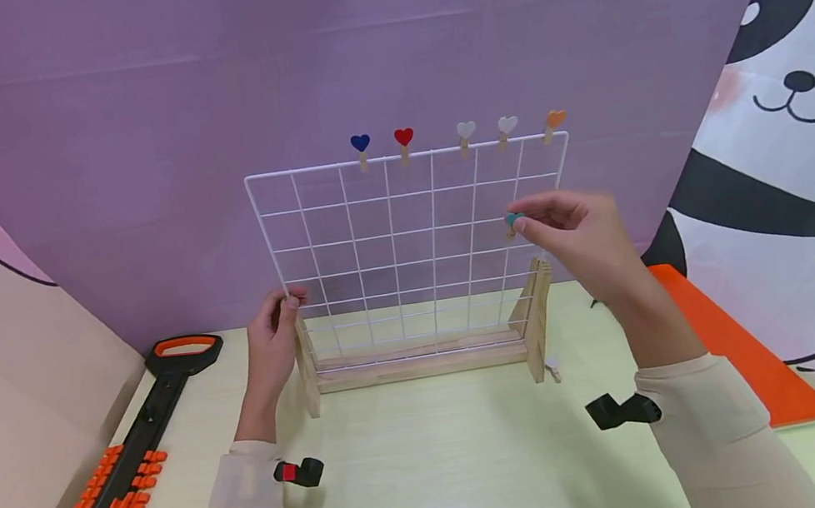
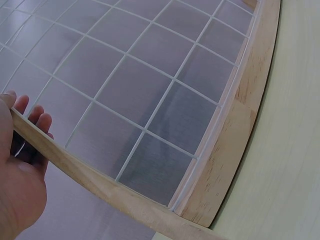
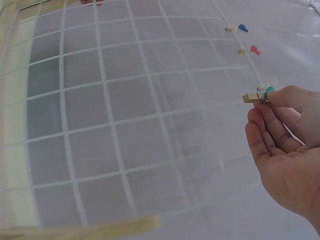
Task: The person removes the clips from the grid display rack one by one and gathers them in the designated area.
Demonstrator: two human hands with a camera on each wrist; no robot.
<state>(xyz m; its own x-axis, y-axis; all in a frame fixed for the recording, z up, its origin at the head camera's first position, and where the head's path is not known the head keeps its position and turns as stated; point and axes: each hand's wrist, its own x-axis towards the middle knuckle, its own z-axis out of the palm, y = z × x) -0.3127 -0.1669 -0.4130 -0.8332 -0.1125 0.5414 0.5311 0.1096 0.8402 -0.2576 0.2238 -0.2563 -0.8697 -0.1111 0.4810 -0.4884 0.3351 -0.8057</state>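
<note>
A white wire grid (image 1: pixel 389 197) stands upright in a wooden base (image 1: pixel 420 367). My left hand (image 1: pixel 272 336) grips the stand's left upright (image 2: pixel 95 177) at the grid's edge, thumb in front and fingers behind. Between thumb and fingertips, my right hand (image 1: pixel 588 246) pinches a small wooden clothespin (image 3: pixel 255 97) with a teal heart, in front of the grid's right part. Along the top wire sit several heart clothespins: a blue one (image 1: pixel 360 143), a red one (image 1: pixel 404 136), two white ones (image 1: pixel 465 129) and an orange one (image 1: pixel 556 118) at the right corner.
On the table's left lies a long black tool (image 1: pixel 142 431) with an orange-lined handle and orange clips along its sides. An orange panel (image 1: pixel 746 349) lies at the right. A small pale clothespin (image 1: pixel 553 370) rests beside the stand's right foot. Behind hangs a purple cloth (image 1: pixel 174 130).
</note>
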